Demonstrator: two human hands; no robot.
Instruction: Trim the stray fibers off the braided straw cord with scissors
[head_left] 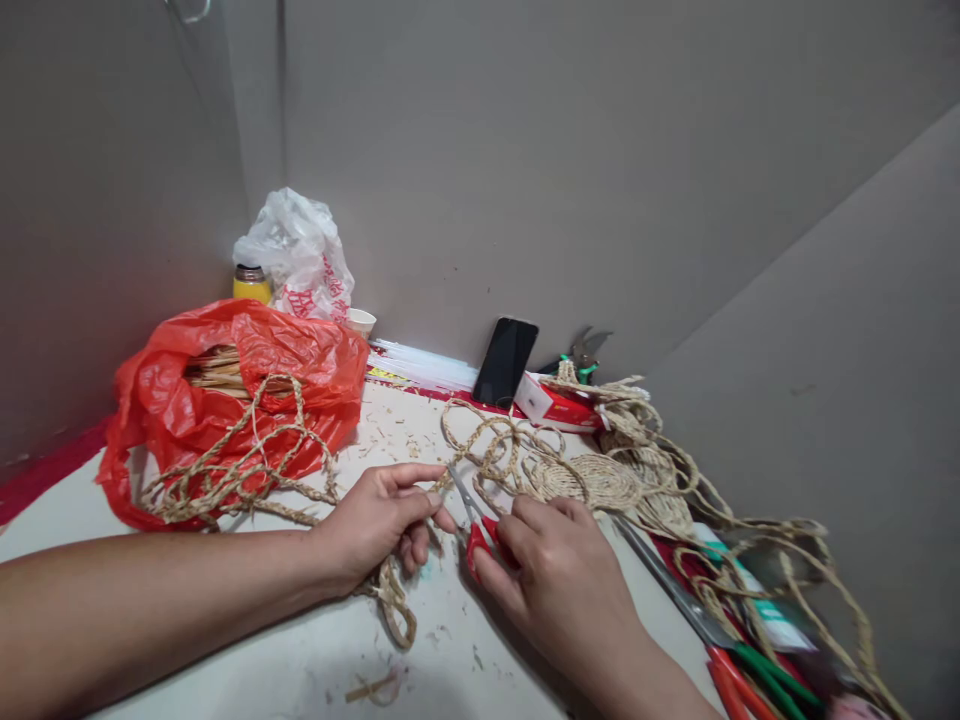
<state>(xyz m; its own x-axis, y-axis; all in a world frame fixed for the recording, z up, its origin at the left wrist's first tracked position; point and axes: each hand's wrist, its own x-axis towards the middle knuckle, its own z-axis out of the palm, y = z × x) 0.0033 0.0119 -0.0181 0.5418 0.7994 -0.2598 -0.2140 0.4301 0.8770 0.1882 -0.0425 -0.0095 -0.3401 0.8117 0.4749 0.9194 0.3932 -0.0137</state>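
My left hand (pixel 394 520) is closed on a braided straw cord (pixel 395 605), pinching it between thumb and fingers. A loop of the cord hangs below that hand onto the white table (pixel 300 660). My right hand (pixel 551 560) grips small scissors with red handles (pixel 478 545). Their blades point up and left, touching or very near the cord by my left fingertips. Beyond both hands lies a loose tangle of the same braid (pixel 495 445), beside a flat coiled braid piece (pixel 592 482).
An open red plastic bag (pixel 315 365) holds straw, with more braid draped over its front. Against the wall are a yellow jar (pixel 251 285), a white bag (pixel 296 240), a paper cup (pixel 361 321), a phone (pixel 505 362) and pruning shears (pixel 587 350). Larger scissors (pixel 675 590) lie at right.
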